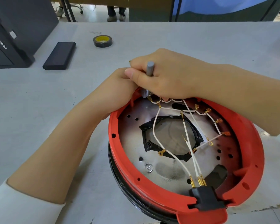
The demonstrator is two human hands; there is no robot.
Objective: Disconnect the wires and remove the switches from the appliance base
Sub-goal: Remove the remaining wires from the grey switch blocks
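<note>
A round appliance base with a red rim (pixel 124 160) lies upturned on the table, its metal plate (pixel 132 138) facing up. White wires (pixel 155 126) with brass terminals cross the plate, several ends loose, and run into a black plug socket (pixel 205 198) at the near rim. My right hand (pixel 165 76) grips a grey rod-shaped tool (pixel 150 68) upright at the far rim. My left hand (pixel 120 88) sits against the far left rim, its fingers hidden under the right hand. The switches there are hidden by both hands.
A roll of black tape with a yellow core (pixel 102 41) lies farther back on the grey table (pixel 39 97). A black flat block (pixel 59 55) lies at the left, beside a dark case (pixel 14 29). People's legs stand beyond the table's far edge.
</note>
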